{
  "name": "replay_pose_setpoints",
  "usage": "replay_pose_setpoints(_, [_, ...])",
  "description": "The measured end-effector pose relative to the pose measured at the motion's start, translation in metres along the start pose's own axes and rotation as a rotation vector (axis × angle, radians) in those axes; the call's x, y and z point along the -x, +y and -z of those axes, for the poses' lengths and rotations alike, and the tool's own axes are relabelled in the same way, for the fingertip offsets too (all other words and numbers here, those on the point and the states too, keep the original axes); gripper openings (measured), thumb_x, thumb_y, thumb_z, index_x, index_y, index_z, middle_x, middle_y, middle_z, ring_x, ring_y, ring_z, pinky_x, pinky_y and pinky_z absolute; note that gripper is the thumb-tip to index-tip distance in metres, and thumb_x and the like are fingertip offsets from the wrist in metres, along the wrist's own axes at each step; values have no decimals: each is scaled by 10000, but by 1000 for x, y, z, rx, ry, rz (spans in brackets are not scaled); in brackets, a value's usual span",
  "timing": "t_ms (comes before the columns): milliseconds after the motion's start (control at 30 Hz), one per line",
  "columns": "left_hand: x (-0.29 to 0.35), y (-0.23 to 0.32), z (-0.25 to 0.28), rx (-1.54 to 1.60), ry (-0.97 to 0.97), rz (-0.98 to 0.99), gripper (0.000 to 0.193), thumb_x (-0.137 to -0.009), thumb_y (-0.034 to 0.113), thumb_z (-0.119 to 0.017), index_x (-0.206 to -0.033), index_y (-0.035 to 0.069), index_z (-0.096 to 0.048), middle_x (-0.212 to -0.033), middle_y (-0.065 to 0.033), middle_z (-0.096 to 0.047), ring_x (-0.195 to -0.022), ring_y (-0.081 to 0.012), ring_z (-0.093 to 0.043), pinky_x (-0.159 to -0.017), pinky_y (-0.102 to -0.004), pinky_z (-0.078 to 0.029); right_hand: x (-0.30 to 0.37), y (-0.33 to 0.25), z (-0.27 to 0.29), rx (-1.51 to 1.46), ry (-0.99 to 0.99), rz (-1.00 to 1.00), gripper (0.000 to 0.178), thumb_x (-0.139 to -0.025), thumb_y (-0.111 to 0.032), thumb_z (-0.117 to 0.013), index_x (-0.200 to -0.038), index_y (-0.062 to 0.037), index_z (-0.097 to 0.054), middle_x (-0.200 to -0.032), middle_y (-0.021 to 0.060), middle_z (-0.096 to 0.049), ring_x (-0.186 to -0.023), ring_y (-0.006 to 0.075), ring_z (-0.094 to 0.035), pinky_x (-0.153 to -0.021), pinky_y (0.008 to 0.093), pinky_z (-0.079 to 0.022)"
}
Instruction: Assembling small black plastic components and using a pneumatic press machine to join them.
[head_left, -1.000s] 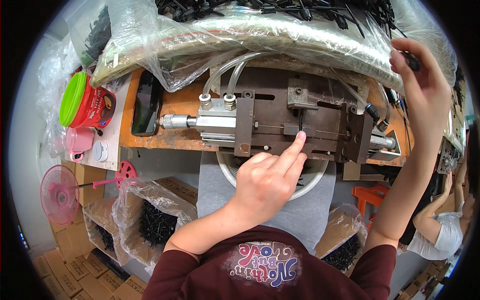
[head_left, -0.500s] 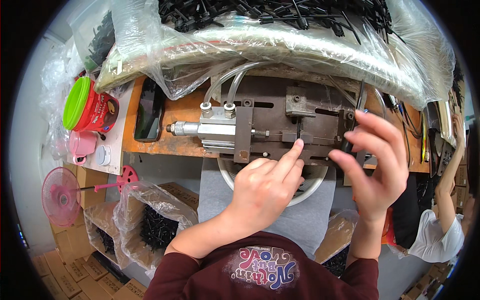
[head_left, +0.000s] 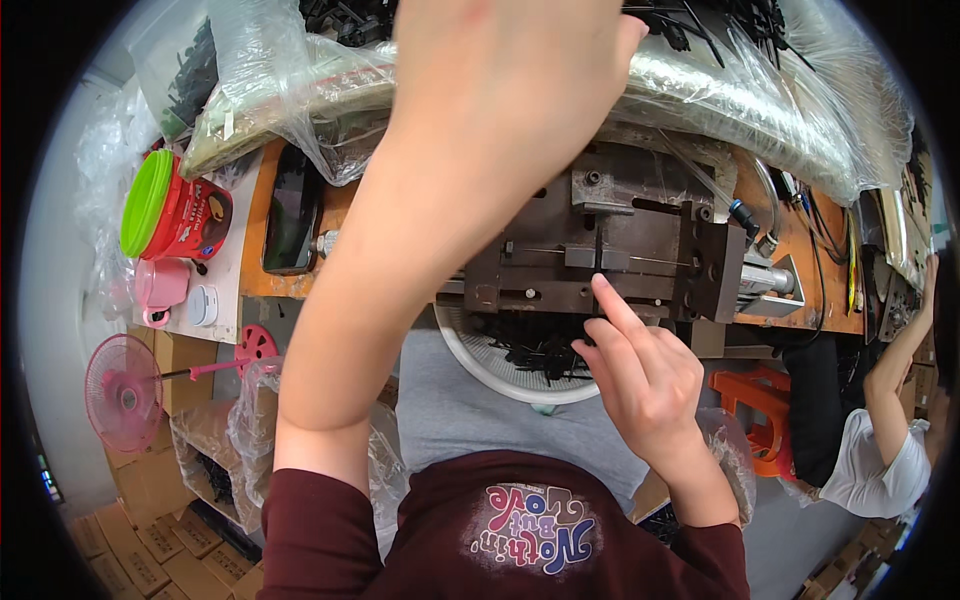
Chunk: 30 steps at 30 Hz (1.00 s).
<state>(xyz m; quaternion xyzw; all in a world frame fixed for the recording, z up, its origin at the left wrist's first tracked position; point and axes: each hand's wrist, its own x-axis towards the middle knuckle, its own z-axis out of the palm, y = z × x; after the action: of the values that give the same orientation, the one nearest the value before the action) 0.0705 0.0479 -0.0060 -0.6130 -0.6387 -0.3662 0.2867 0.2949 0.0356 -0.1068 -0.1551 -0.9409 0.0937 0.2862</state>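
My left hand [head_left: 510, 70] reaches across the machine to the far side, over the heap of black plastic parts [head_left: 690, 30]. Its fingers run past the top edge, so what they hold, if anything, is hidden. With its index finger stretched out, my right hand [head_left: 645, 375] touches the near end of a thin black part [head_left: 599, 243] in the small metal block at the middle of the fixture [head_left: 650, 225]. The other fingers of that hand are loosely bent, and nothing shows in them. My left forearm covers the silver air cylinder on the fixture's left side.
Beneath the fixture is a white basket [head_left: 465, 365] with black parts in it. Clear plastic sheeting [head_left: 740, 110] covers a ridge behind. On the left are a phone [head_left: 292, 225], a red tub [head_left: 205, 220] and a pink fan [head_left: 122, 398]. Another person's arm [head_left: 895, 350] shows at right.
My left hand has left the fixture's middle and swung up to the far heap. My right hand has come left and down from the fixture's right end; its index finger now touches the black part.
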Motion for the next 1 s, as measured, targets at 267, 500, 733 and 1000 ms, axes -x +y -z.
replay_pose_setpoints(267, [-32,-17,-42,-79,-283,126,175,-748,135,-766,-788,-29,-716,-828,-227,-698,-834,-392,-696,-772,-464,-564,-12,-1,-3,38,0,-34,280,-698,-51,-828,-907,-29,-644,-1222,148,-712,-551,179,-567,-522,276,-433])
replay_pose_setpoints(500, [-34,-15,-25,234,-86,86,184,-730,90,-746,-856,-44,-736,-812,-215,-688,-800,-351,-699,-733,-401,-579,-11,-3,-1,94,-58,-41,288,-694,-58,-829,-911,-27,-644,-1238,147,-706,-526,174,-544,-520,276,-432])
replay_pose_setpoints(733, [4,-7,34,637,71,115,214,-746,-38,-766,-959,-32,-752,-998,-143,-692,-869,-229,-704,-770,-308,-589,-33,-3,24,25,-131,-11,323,-721,-106,-845,-985,-22,-679,-1149,120,-728,-631,213,-620,-551,297,-474])
replay_pose_setpoints(1000, [81,30,59,543,-162,205,366,-712,-76,-808,-1068,-10,-754,-1303,-213,-618,-967,-223,-712,-765,-300,-623,-147,55,54,29,310,115,153,-814,-75,-790,-954,-69,-729,-923,-14,-724,-581,64,-537,-520,221,-391])
